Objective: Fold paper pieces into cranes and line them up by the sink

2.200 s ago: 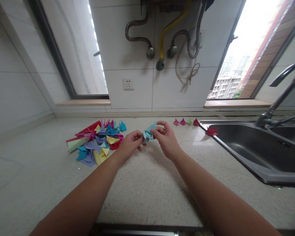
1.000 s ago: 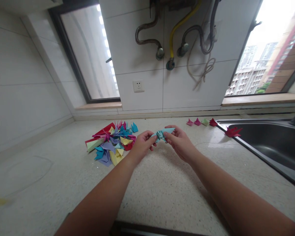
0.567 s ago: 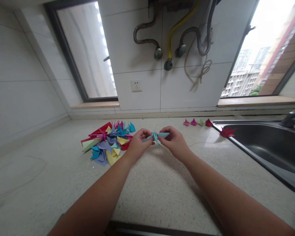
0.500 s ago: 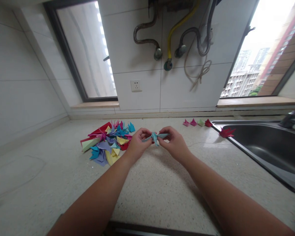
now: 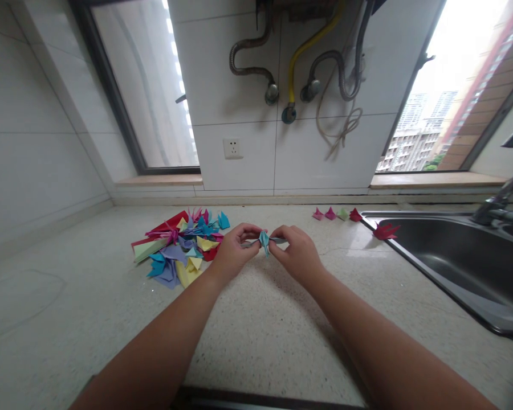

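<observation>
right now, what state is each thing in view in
Light blue paper: folded, pinched at both sides
Left hand: fingers gripping its left side
Right hand: fingers gripping its right side
Paper heap: folded pieces, loosely piled
Four small paper pieces: folded, lined up
Red paper: folded, by the sink
Cord: looped up
Wall socket: holes exposed
Faucet: no water seen

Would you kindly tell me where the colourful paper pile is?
In the head view, the colourful paper pile lies on the counter, left of the left hand.
</observation>
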`<action>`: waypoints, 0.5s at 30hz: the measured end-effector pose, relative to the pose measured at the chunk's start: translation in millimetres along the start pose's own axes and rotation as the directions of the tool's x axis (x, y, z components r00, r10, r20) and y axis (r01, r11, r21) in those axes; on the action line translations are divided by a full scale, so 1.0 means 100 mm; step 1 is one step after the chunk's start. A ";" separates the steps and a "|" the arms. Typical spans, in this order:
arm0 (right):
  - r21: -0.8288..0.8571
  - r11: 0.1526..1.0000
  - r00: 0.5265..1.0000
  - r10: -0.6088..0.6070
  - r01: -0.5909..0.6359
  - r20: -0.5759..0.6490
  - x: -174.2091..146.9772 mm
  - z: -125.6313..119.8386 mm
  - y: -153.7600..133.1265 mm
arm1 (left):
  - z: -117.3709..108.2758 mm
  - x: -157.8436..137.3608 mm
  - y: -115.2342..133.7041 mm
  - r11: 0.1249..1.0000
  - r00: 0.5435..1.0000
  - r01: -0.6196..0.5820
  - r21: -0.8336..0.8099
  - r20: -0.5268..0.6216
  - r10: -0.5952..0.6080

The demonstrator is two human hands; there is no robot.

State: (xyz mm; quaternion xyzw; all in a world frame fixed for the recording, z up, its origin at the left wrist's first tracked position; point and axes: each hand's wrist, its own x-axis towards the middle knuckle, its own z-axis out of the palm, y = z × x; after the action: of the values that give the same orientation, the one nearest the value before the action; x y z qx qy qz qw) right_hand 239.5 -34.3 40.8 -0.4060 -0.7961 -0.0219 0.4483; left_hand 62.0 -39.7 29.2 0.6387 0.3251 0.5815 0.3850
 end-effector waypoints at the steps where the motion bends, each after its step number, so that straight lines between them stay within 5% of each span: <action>1: -0.016 1.000 1.000 0.000 0.000 -0.007 0.00 0.00 0.00 | 0.00 0.00 0.00 1.000 1.000 0.000 0.003 -0.002 0.000; 15: -0.110 0.993 0.999 -0.028 0.031 0.034 0.00 -0.03 -0.05 | -0.01 0.01 -0.07 0.996 0.999 -0.044 0.082 0.004 0.043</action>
State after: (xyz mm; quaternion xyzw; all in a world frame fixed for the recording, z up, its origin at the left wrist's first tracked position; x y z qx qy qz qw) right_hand 238.7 -38.6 44.2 -0.4187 -0.8066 -0.0659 0.4120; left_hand 61.0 -35.3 23.6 0.6616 0.3344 0.5752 0.3460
